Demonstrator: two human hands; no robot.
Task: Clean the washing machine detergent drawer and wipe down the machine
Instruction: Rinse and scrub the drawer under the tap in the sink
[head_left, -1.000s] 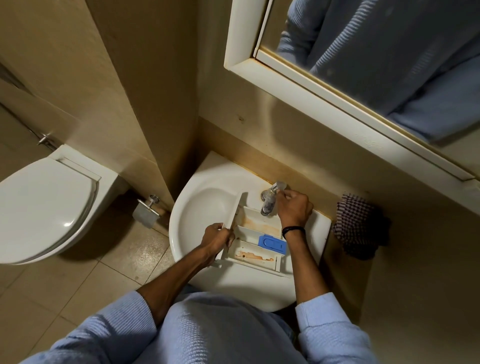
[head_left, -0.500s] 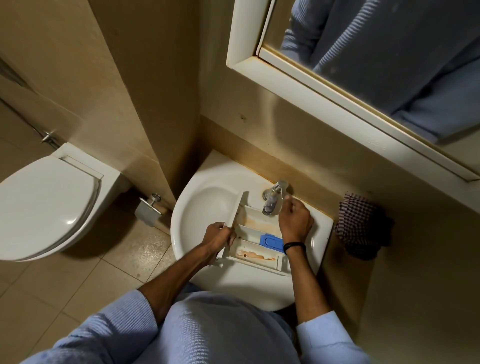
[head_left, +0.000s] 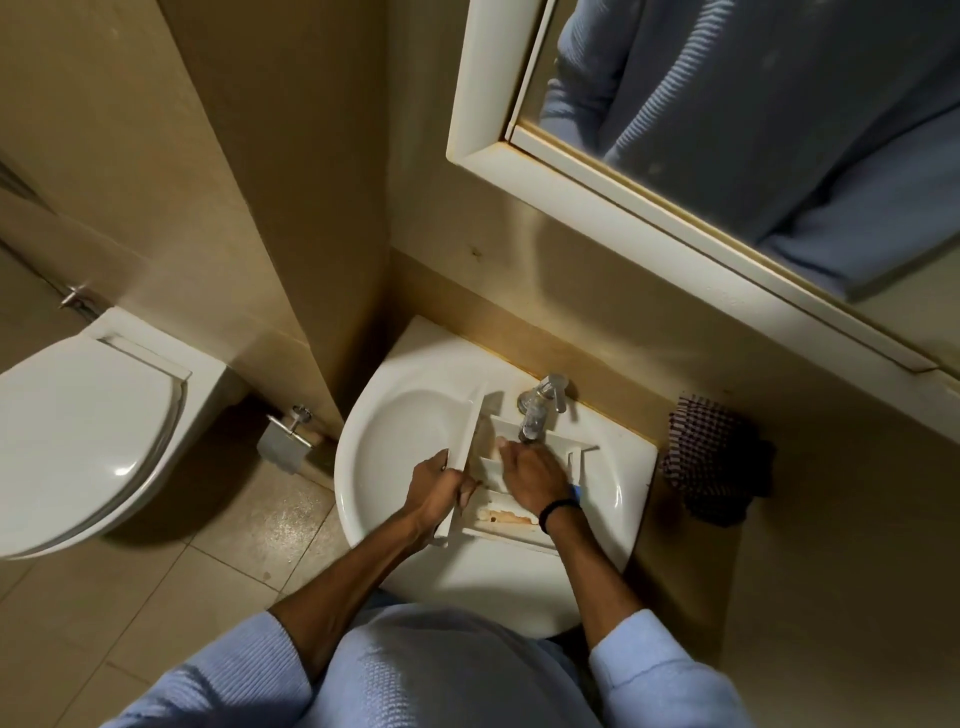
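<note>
The left hand (head_left: 434, 486) is curled round the long front panel (head_left: 468, 431) of the white detergent drawer (head_left: 506, 515). Its fingers wrap over the panel's outer face and the thumb sits on the inner side, near the panel's lower end. From that grip the panel runs up and away from the person towards the back of the wash basin (head_left: 358, 457). The drawer's body spreads out to the right of the grip, lying across the bowl with its compartments facing up.

The right hand (head_left: 530, 475) lies palm down inside the drawer, just right of the gripping hand. Its fingers are fairly straight and reach into the far compartment, with nothing clasped in them. The fingertips are right below the spout of the chrome tap (head_left: 540, 408); whether water is running cannot be told. A black wristband (head_left: 558, 512) circles that wrist, and beside it a small blue insert (head_left: 576, 491) shows at the drawer's right side. The compartment nearest the person, below and right of the left-hand grip, carries an orange-brown stain.

Well to the right of both hands, past the basin's edge, a dark checked cloth (head_left: 711, 457) hangs against the wall. Left of the gripping hand, beyond the basin, are a paper holder (head_left: 284, 448) and a white toilet (head_left: 78, 431). A white-framed mirror (head_left: 478, 104) hangs above the tap.
</note>
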